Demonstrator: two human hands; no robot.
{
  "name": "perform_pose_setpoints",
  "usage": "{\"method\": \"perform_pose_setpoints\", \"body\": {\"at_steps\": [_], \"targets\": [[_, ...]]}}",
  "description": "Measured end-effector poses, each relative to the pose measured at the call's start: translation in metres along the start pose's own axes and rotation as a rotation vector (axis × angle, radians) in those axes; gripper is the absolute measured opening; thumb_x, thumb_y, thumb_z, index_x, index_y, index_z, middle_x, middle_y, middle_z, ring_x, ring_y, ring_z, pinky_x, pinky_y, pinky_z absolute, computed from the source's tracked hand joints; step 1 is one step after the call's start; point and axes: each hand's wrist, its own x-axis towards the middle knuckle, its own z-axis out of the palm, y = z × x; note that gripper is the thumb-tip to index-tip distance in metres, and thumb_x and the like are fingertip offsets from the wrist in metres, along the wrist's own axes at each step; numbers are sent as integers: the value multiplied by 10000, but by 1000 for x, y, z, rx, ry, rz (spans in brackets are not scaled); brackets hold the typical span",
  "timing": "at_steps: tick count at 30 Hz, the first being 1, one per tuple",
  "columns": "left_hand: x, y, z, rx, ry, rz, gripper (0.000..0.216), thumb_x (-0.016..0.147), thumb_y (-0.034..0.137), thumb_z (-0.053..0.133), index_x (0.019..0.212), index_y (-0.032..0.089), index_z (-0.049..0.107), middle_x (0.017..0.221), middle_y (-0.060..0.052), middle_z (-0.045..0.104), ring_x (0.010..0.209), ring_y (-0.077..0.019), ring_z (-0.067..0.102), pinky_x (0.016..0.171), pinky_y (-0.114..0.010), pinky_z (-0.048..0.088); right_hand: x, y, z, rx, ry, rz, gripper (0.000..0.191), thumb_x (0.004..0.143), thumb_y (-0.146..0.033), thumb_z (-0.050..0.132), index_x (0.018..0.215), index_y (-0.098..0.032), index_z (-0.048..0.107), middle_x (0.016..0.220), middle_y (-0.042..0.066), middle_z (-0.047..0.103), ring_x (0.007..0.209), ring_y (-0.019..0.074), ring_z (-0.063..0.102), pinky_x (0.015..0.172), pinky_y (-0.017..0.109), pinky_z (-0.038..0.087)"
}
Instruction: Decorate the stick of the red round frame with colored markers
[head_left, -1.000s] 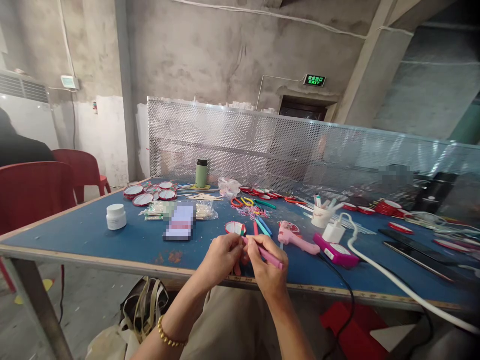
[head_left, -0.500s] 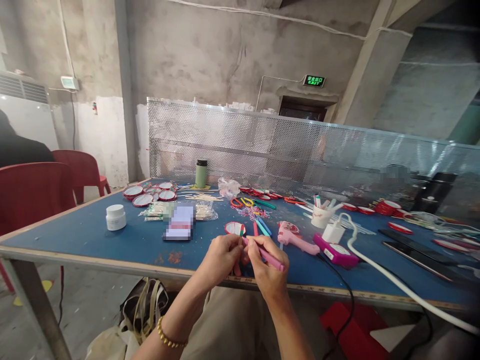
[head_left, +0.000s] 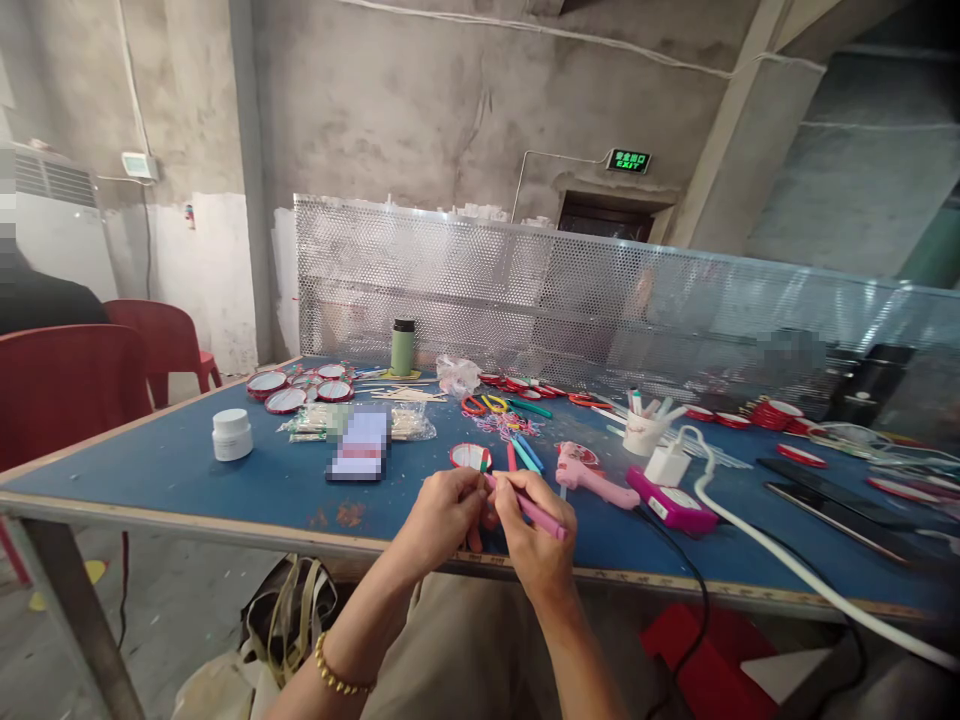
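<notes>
At the middle of the bench's [head_left: 285,490] near edge, the pink pen [head_left: 546,520] lies slantwise in the right hand [head_left: 536,545], its front end between thumb and fingers and its rear end slanting toward the bench's right side. The right thumb and fingers pinch it closely, the others curled beneath. The left hand's [head_left: 442,510] fingers are bent and drawn together right at the pen's front end; what they grip, if anything, is hidden. Both hands hang low over the near edge, almost touching, the left with its back up and its forearm slanting in from the left, the right tipped inward with its forearm rising from the right.

Right of the hands lies the glue gun [head_left: 600,485], with the purple box [head_left: 679,503] beside it, nearer the bench's right end. The phone [head_left: 360,445] lies left of the hands; the white jar [head_left: 232,436] stands farther toward the left edge. Just beyond the fingers is a red-rimmed disc [head_left: 466,457], with more pens [head_left: 531,453] near it.
</notes>
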Motion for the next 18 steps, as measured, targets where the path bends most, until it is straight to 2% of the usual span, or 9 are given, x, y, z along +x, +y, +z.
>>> {"method": "perform_pose_setpoints", "body": {"at_steps": [5, 11, 18], "targets": [[0, -1, -1, -18, -8, -12, 173, 844, 227, 467, 695, 175, 537, 625, 8, 649, 409, -82, 581, 396, -153, 367, -1, 0, -1, -1, 40, 50, 204, 930, -238, 556, 763, -177, 657, 586, -22, 642, 479, 109, 585, 532, 213, 459], [-1, 0, 0, -22, 1, -4, 231, 875, 308, 489, 692, 175, 537, 599, 19, 623, 405, -79, 569, 394, -152, 361, 1, -2, -1, 7, 20, -18, 188, 926, -217, 555, 777, -179, 662, 629, -9, 678, 532, 114, 623, 557, 204, 469], [0, 0, 1, -7, 1, 0, 246, 886, 315, 481, 693, 174, 542, 595, 18, 617, 408, -83, 571, 401, -159, 364, 1, -3, 0, 8, -1, -9, 204, 937, -228, 542, 766, -187, 645, 653, 5, 691, 551, 126, 637, 572, 216, 484]]}}
